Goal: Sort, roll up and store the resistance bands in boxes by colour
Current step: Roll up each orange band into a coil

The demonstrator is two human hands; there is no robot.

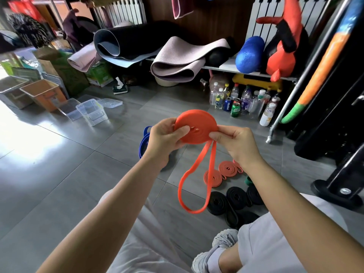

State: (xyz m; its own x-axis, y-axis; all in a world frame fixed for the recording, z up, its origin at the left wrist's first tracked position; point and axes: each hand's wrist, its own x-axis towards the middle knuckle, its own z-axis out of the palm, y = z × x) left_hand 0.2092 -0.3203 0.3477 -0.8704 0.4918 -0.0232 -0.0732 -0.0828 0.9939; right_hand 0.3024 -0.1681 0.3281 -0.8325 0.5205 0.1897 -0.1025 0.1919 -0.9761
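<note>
My left grip [165,138] pinches the half-wound flat orange rubber resistance band [197,123], held mid-scene above the grey floor [78,174]. My right grip [236,142] pinches its rim, where the loose tail loop [189,186] hangs. Rolling is in hand; next, I judge, that tail needs winding in tightly.

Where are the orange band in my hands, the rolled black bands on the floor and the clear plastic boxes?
orange band [197,120]: head view, flat face of the coil.
rolled black bands [237,197]: head view, top of the middle roll.
clear plastic boxes [98,118]: head view, front wall of the nearer box.
</note>
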